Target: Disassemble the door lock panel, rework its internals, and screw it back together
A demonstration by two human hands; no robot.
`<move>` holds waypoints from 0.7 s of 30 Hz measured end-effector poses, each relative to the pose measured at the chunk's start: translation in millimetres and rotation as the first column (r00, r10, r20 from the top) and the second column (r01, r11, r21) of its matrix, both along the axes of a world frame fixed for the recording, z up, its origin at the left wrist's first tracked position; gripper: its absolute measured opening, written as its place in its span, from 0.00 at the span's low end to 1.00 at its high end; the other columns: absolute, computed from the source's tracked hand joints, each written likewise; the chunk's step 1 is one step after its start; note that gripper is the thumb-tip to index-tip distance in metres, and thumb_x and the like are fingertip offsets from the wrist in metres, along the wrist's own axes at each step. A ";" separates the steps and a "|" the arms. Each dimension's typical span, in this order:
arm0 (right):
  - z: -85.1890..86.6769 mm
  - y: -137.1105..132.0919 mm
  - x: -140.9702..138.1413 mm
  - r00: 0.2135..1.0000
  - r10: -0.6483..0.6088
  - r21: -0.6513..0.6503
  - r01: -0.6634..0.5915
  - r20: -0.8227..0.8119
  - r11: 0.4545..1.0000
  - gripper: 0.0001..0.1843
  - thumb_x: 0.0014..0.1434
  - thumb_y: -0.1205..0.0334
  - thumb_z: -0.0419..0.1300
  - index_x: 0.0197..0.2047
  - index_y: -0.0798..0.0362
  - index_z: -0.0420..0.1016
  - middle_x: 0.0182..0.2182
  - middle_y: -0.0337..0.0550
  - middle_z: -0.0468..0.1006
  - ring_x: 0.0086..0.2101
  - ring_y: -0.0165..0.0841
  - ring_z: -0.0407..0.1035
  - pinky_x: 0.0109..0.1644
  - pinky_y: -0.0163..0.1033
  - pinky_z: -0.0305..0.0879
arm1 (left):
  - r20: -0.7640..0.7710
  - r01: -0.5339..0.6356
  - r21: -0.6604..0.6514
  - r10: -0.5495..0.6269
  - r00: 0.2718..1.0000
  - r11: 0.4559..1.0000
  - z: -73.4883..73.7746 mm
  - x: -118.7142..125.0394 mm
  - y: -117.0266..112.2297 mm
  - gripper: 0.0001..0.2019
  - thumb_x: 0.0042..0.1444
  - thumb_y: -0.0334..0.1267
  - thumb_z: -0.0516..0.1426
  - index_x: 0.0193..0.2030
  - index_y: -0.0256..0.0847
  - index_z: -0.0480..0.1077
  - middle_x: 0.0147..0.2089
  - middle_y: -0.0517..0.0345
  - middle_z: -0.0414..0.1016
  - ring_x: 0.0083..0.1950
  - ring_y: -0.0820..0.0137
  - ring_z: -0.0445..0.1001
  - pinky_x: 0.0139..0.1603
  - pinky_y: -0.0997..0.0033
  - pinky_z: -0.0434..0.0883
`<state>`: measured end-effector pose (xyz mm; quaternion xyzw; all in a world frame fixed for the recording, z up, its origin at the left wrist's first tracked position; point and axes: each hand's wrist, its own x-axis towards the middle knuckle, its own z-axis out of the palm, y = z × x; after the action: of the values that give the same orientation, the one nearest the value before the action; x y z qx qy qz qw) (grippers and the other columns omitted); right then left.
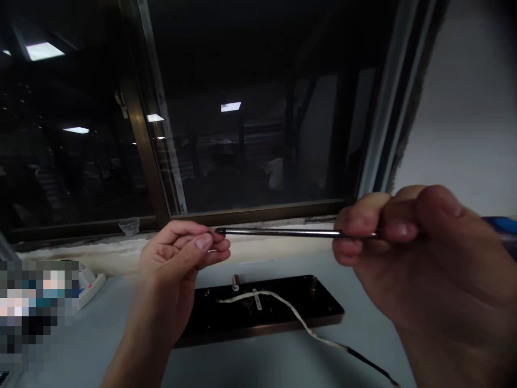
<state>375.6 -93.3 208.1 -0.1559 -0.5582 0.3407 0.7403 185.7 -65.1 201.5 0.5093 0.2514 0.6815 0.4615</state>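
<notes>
My right hand (428, 258) is closed around the shaft of a screwdriver (283, 233), held level in front of me. Part of its blue handle shows behind the hand at the right edge. The dark tip points left and meets the fingertips of my left hand (177, 258). There, thumb and forefinger are pinched together; whatever they hold at the tip is too small to make out. Below both hands lies a flat black rectangular panel (283, 318) with a copper-coloured edge. A white sleeved cable (297, 318) runs from it to the lower right, ending in a dark section.
The light table (226, 366) meets a rough window sill (266, 245). A small clear plastic cup (130, 227) stands on the sill at left. A white object (91, 288) lies near a pixelated patch. Behind are dark window panes (258, 108) with reflected lights.
</notes>
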 end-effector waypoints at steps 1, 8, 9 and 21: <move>-0.7 0.8 -0.6 1.000 -0.013 -0.004 0.013 0.010 1.000 0.13 0.49 0.54 0.63 0.18 0.49 0.73 0.20 0.34 0.75 0.20 0.23 0.68 0.22 0.27 0.67 | -0.008 -0.001 -0.013 0.001 1.000 1.000 -1.6 -1.4 1.4 0.04 0.39 0.30 0.62 0.24 0.39 0.70 0.21 0.62 0.77 0.26 0.73 0.77 0.28 0.81 0.74; -5.7 8.2 -6.2 0.996 -0.069 -0.017 0.070 0.060 0.997 0.13 0.48 0.53 0.63 0.17 0.48 0.72 0.20 0.34 0.75 0.19 0.24 0.67 0.21 0.29 0.66 | -0.121 -0.030 -0.104 0.017 0.992 0.994 -3.0 -8.3 8.3 0.06 0.37 0.31 0.64 0.25 0.37 0.71 0.20 0.61 0.76 0.25 0.70 0.76 0.28 0.77 0.75; -6.3 9.2 -6.1 0.995 -0.071 -0.020 0.072 0.064 0.997 0.13 0.48 0.53 0.63 0.17 0.48 0.72 0.20 0.34 0.75 0.19 0.25 0.67 0.21 0.29 0.66 | -0.148 -0.029 -0.118 0.012 0.989 0.993 -2.6 -10.3 9.1 0.06 0.37 0.31 0.64 0.25 0.37 0.72 0.20 0.60 0.76 0.25 0.70 0.76 0.28 0.77 0.75; -12.2 15.2 -1.8 0.964 -0.033 -0.026 0.042 0.263 0.999 0.13 0.50 0.54 0.61 0.18 0.49 0.73 0.17 0.37 0.73 0.16 0.27 0.66 0.18 0.33 0.63 | -0.502 0.250 -0.287 -0.367 0.783 0.925 -11.7 -30.1 21.1 0.03 0.44 0.33 0.61 0.26 0.37 0.72 0.23 0.57 0.76 0.26 0.72 0.74 0.30 0.73 0.71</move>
<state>373.9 -78.1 195.9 -0.2219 -0.6430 0.3116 0.6635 155.6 -44.0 189.7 0.6664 0.3544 0.3922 0.5258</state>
